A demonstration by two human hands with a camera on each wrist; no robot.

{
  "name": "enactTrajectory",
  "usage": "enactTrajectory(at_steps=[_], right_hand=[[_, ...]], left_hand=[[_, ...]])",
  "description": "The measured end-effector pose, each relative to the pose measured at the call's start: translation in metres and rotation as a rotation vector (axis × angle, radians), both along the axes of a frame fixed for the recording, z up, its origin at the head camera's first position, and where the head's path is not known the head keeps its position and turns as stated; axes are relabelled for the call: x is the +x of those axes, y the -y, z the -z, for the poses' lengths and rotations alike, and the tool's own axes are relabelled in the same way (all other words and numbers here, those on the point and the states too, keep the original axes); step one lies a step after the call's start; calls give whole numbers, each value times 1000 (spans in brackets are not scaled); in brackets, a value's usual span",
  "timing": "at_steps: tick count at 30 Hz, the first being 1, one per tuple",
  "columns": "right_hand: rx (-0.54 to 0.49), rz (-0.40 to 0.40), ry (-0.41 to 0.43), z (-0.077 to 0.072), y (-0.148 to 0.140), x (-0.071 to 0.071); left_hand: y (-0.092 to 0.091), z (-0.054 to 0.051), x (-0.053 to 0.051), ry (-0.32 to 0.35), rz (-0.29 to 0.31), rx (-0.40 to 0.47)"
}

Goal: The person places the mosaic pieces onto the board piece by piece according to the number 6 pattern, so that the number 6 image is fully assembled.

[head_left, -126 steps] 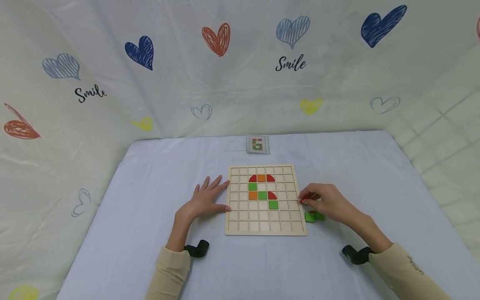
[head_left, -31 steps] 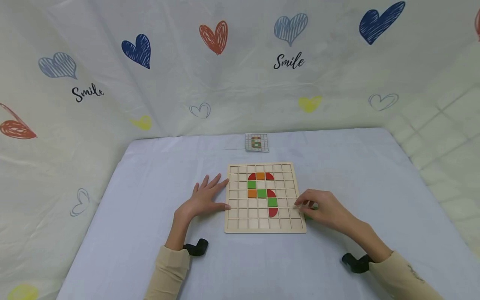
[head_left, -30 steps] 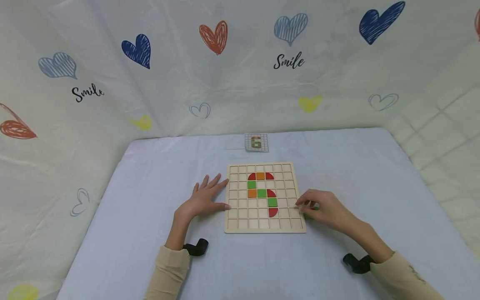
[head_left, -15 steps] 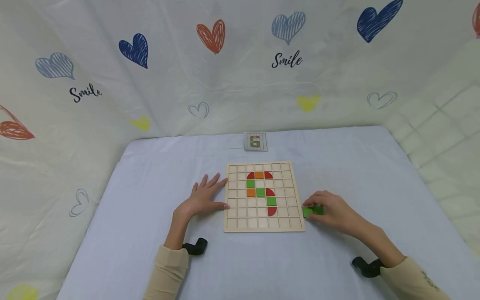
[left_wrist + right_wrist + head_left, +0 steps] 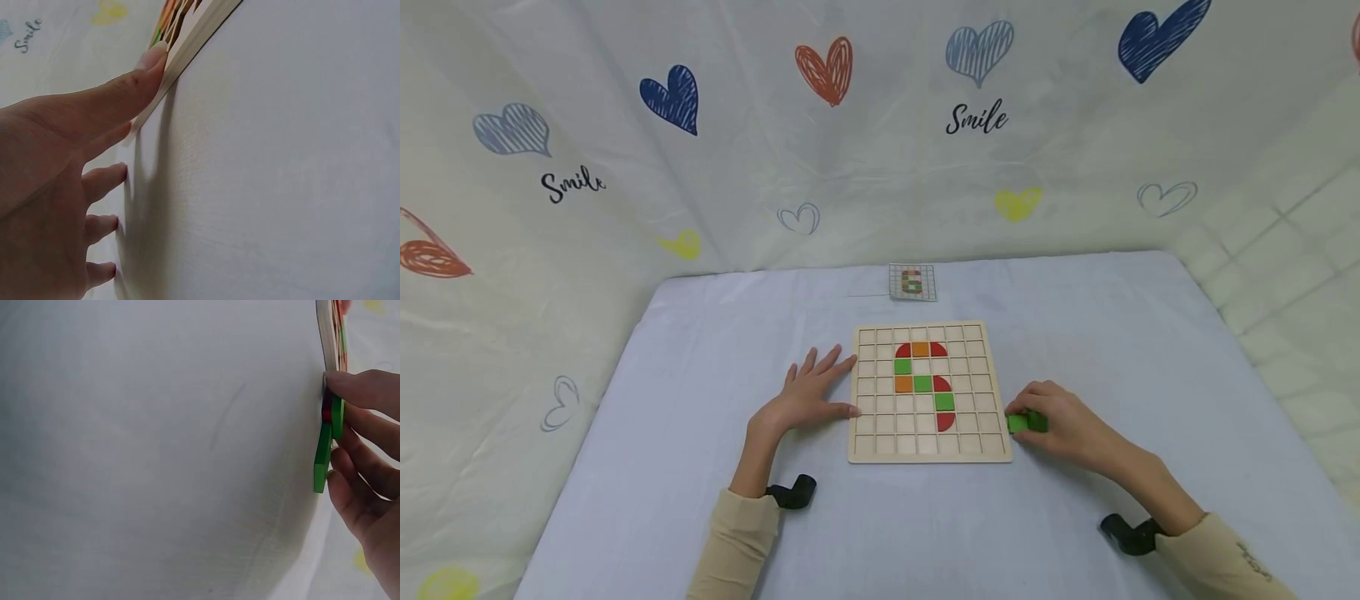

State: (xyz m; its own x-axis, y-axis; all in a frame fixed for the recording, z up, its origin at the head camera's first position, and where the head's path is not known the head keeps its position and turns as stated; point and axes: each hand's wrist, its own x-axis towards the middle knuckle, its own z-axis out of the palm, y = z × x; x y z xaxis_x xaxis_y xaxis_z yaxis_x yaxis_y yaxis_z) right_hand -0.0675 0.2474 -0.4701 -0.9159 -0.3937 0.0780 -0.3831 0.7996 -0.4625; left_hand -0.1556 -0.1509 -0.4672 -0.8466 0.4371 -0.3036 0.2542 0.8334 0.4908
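Note:
A wooden grid board [image 5: 880,450] lies on the table, with red quarter-round, orange and green square tiles set in several cells in a curved figure. Spread fingers of my left hand [image 5: 801,400] rest at the board's left edge, the thumb on its rim in the left wrist view. Beside the board's right edge, my right hand [image 5: 1063,425] pinches a green square tile [image 5: 337,415] between thumb and fingers. Another green tile [image 5: 322,459] lies against it under the fingers. A red piece [image 5: 327,406] shows beneath the pinched tile, mostly hidden.
A small printed card [image 5: 912,282] with a coloured figure on a grid lies behind the board. White cloth [image 5: 700,350] covers the table. A curtain [image 5: 880,167] with hearts hangs behind. Each wrist wears a black camera mount [image 5: 797,492].
A red quarter-round tile now sits below the lower green one on the board. My right hand has drawn back slightly right from the board's edge to the loose green tiles. The left hand stays put.

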Motion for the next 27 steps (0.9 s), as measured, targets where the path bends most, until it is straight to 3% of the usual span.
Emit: enactTrajectory(at_steps=[5,13,27], right_hand=[[-17,10,-1,-1,2,-1],[-150,-45,-81,1,5,-1],[-186,-33,38,-4,21,-8]], left_hand=[[0,1,0,-5,-1,5],[0,1,-1,-6,1,-6],[0,0,-1,-6,7,-5]])
